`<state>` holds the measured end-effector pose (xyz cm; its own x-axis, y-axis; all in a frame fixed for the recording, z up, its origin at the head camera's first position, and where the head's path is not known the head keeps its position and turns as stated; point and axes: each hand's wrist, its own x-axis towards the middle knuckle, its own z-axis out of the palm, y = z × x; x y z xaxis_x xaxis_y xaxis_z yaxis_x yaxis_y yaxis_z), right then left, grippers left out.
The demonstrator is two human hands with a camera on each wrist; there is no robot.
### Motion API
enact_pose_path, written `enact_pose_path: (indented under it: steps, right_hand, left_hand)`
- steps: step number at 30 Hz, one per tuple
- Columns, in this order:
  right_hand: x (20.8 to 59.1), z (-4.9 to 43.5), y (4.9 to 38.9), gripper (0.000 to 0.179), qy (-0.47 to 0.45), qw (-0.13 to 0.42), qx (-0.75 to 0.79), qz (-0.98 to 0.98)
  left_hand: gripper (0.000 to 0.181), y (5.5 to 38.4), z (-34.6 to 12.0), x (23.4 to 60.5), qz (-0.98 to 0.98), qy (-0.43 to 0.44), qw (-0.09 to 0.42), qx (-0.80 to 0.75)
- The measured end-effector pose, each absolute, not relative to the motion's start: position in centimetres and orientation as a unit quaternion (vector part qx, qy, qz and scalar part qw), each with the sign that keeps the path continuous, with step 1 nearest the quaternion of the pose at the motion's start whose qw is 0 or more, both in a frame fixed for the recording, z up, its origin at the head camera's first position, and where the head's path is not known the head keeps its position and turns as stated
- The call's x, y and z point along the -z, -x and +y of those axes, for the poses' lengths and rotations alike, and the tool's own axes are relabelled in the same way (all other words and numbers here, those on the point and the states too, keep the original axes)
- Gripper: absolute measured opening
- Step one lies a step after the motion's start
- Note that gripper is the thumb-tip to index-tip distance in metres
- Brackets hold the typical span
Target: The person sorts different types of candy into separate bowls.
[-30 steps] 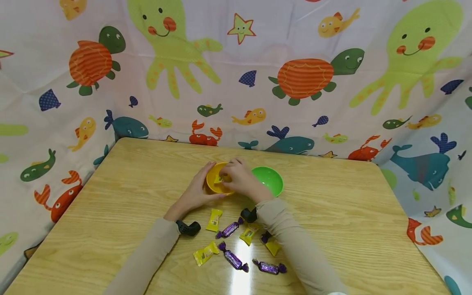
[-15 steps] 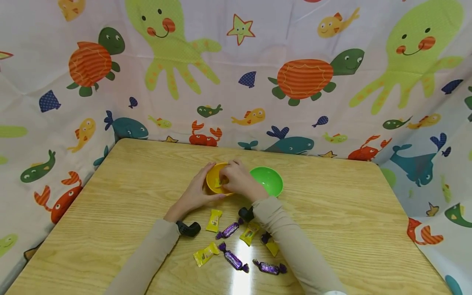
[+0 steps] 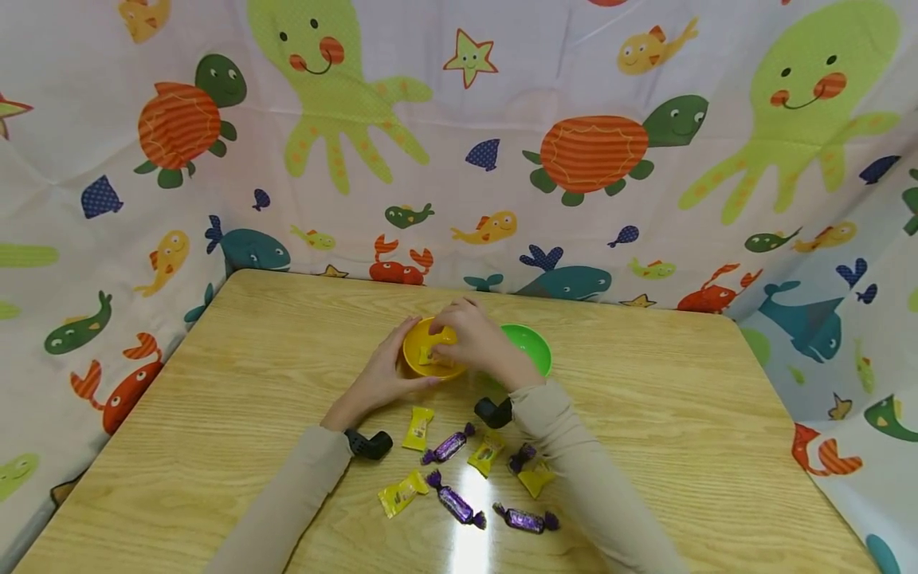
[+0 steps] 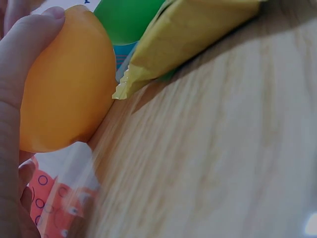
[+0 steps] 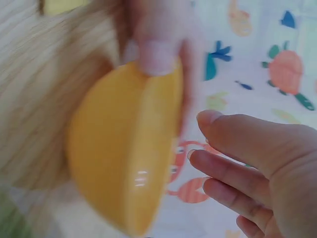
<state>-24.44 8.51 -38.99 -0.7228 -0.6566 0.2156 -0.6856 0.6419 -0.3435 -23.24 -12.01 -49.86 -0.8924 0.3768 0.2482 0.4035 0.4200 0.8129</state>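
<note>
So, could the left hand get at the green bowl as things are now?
Probably not easily: the left hand holds the orange bowl, and that bowl and the right hand lie between it and the green bowl.

Orange bowl (image 5: pixel 106 144) takes up the middle-left, kinda blurry, with the left hand (image 5: pixel 161 32) coming in from the top, thumb on the rim. The right hand (image 5: pixel 265 158) is lower right, fingers loosely bent, clear of the bowl. Sea-creature cloth (image 5: pixel 260 49) behind it, wood table (image 5: pixel 37 94) on the left, some yellow thing (image 5: pixel 62 5) cut off upper left.
</note>
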Motion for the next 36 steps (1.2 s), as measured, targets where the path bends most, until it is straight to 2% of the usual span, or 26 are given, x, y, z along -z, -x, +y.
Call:
enact_pose_path:
  steps: [8, 14, 18, 27, 36]
  right_hand:
    - [37.4, 9.3, 21.7, 0.018, -0.417, 0.051, -0.253, -0.871]
    - [39.4, 9.3, 19.0, 0.016, -0.477, 0.079, -0.245, -0.841]
    - [41.1, 8.9, 17.6, 0.020, -0.499, 0.072, -0.213, -0.837]
    - [43.7, 8.0, 16.5, 0.022, -0.531, 0.074, -0.147, -0.831]
    - [44.4, 7.4, 15.9, 0.017, -0.528, 0.107, -0.091, -0.838]
  left_hand:
    - [0.102, 23.4, -12.1, 50.1, -0.841, 0.242, 0.020, 0.483]
    - [0.102, 23.4, -12.0, 50.1, -0.839, 0.251, 0.029, 0.482]
    - [0.102, 23.3, -12.0, 50.1, -0.841, 0.245, 0.027, 0.481]
    - [0.103, 23.1, -11.9, 50.0, -0.850, 0.245, 0.024, 0.466]
    - [0.105, 22.8, -12.2, 49.7, -0.888, 0.265, 0.062, 0.372]
